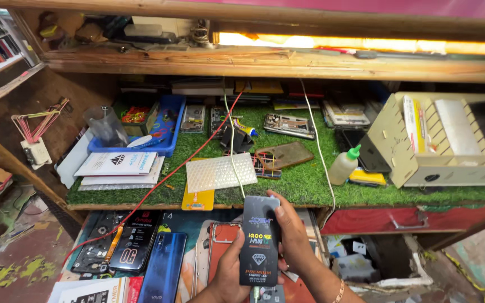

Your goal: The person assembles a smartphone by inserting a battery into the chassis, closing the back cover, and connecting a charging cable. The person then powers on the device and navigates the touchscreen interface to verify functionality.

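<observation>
Head view looks down on a cluttered repair bench, and low in the middle the person's two hands hold a flat black box [260, 240] upright, its printed face toward the camera. It sits just below the front edge of the green turf mat [304, 185], above the open drawer full of phone panels.

Left hand [227, 272] cups the box from below and along its left side, fingers curled narrow around the lower edge. Right hand [294, 238] closes on the right side, thumb pressed onto the top right corner and the other fingers hidden behind the box. Both hands grip it firmly; neither is spread wide.

By its look, the box is light, thin card with a glossy, somewhat slippery face. It seems stiff enough to stay flat between two hands, yet a slim packet like this likely carries a fragile glass part, so bending or squeezing the middle would be unwise. The long edges and corners look like the safest places to take hold, as the hands do now.

On the mat, near its front edge, lies a white perforated pad [220, 171], with a red wire [197, 150] running across it. A small clear bottle with a green cap [344, 164] stands toward the mat's right side, beside a slotted wooden rack [416, 163]. A blue phone [164, 266] lies in the drawer to the left of the hands.
</observation>
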